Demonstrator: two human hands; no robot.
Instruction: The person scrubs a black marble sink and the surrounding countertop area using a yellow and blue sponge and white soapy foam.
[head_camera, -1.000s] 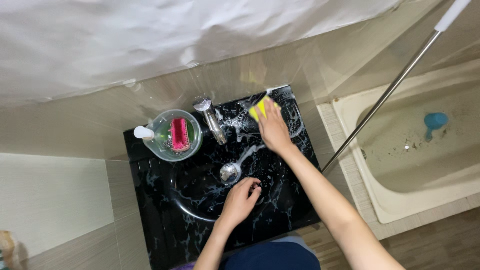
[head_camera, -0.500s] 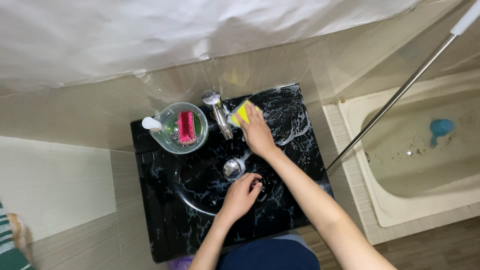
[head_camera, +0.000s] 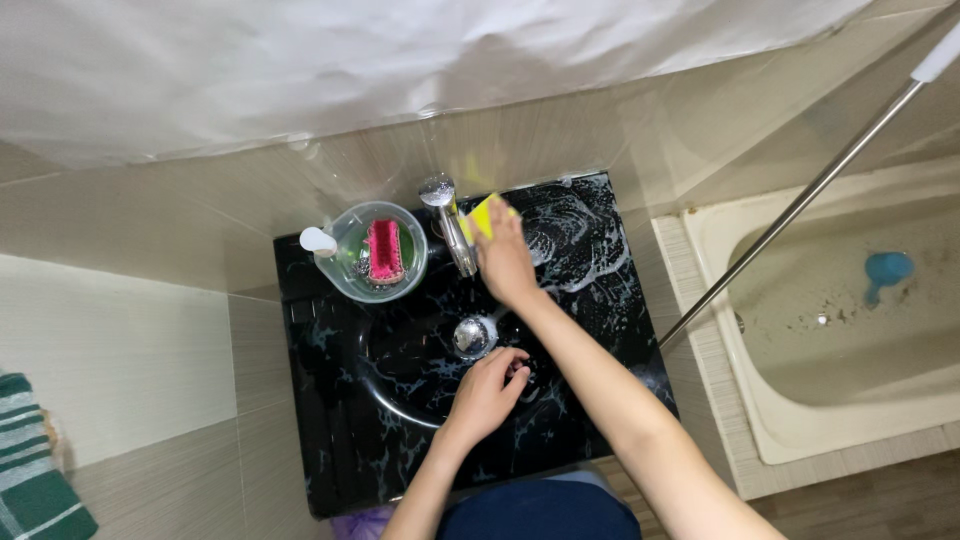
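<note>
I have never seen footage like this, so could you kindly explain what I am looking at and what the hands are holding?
There is no machine here: a person wears a camera on the head, so the one view looks straight down at their own bare hands. Below is a black marbled washbasin, partly foamy. The right hand presses a yellow sponge beside the chrome tap. The left hand rests in the bowl near the drain plug; whether it holds anything is unclear. A clear bowl holds a pink brush. A bathtub lies to the right.
</note>
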